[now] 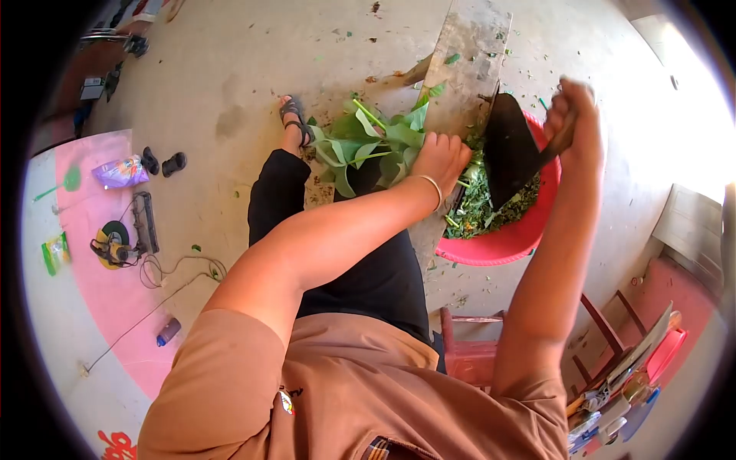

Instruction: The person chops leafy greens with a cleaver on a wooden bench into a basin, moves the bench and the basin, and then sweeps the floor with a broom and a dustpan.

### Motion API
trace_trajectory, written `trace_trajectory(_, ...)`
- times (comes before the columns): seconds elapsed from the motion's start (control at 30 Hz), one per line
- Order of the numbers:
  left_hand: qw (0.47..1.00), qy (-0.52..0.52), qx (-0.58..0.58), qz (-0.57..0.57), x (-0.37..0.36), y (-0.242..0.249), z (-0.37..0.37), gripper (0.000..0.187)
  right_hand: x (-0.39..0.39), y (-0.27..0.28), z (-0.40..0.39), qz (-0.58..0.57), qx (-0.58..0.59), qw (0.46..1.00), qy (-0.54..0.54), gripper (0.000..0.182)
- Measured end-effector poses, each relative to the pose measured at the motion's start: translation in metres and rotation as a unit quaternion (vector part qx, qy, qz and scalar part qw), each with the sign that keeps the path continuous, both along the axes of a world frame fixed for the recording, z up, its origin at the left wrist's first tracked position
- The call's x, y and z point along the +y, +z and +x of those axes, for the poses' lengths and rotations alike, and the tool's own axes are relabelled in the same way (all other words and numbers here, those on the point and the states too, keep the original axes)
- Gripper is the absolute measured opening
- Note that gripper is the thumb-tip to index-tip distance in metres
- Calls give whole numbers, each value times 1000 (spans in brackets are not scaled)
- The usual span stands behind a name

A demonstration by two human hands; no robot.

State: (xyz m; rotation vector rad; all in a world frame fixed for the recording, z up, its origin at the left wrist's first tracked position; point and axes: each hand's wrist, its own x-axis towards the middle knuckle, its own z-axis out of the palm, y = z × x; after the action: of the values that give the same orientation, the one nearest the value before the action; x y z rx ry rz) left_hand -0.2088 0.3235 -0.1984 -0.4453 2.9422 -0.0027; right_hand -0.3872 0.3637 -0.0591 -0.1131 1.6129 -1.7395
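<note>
My left hand (443,162), a bangle at its wrist, is closed over a bunch of large green leaves (368,142) on a wooden plank bench (460,84). The leaves fan out left of the hand, and cut stem ends poke out on its right. My right hand (573,119) grips a cleaver (510,153) by its handle. The cleaver's broad dark blade stands close to the right of my left hand, over a pink basin (502,249). Finely chopped greens (487,211) lie inside the basin, partly hidden by the blade.
Leaf scraps litter the concrete floor (230,69). A reddish chair (471,349) stands below the basin. To the left lie a power tool with a disc (115,244), its cord (157,268), a purple bag (120,172) and dark shoes (175,163). A cluttered rack (621,391) is at lower right.
</note>
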Motion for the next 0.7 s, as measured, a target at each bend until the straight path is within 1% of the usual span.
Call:
trace_trajectory(0.07,1000,-1,-10,2,-2,3,-5,30,-25,5,-22,18,0,1000,10,16)
trace_trajectory(0.13,1000,24,3,18,-2,2,-12,30,-32,7,-18,13,3,1000,21,16)
trace_trajectory(0.2,999,37,6,-2,-3,1,-16,27,-23,5,4,34,36,999,-21,15)
trace_trajectory(0.27,999,46,4,-8,0,-1,-16,22,1,0,39,10,66,997,-45,16)
trace_trajectory(0.3,999,46,22,-13,0,-4,-13,20,19,-18,56,-23,130,991,-29,16)
trace_trajectory(0.33,999,46,22,-11,1,-5,-12,20,35,-32,71,-39,153,987,-14,17)
trace_trajectory(0.4,999,31,9,-16,-1,-5,-10,19,37,-37,90,-47,123,990,-41,20)
trace_trajectory(0.43,999,28,6,-16,-1,-4,-6,19,32,-33,83,-41,130,990,-27,21)
trace_trajectory(0.47,1000,13,7,-12,2,-3,1,19,30,-29,69,12,142,990,-20,21)
trace_trajectory(0.5,1000,-2,11,-10,2,-1,3,20,19,-19,49,18,132,991,-21,22)
trace_trajectory(0.57,1000,-28,0,-5,4,1,4,21,-1,-4,3,15,22,1000,-13,15)
trace_trajectory(0.6,1000,-30,3,-7,4,-1,2,21,-12,2,-9,10,18,1000,-16,17)
trace_trajectory(0.67,1000,-7,28,12,4,-3,-4,21,-28,0,-30,17,-6,1000,17,17)
trace_trajectory(0.7,999,10,13,33,3,1,-9,22,-29,-1,-25,17,-4,1000,22,17)
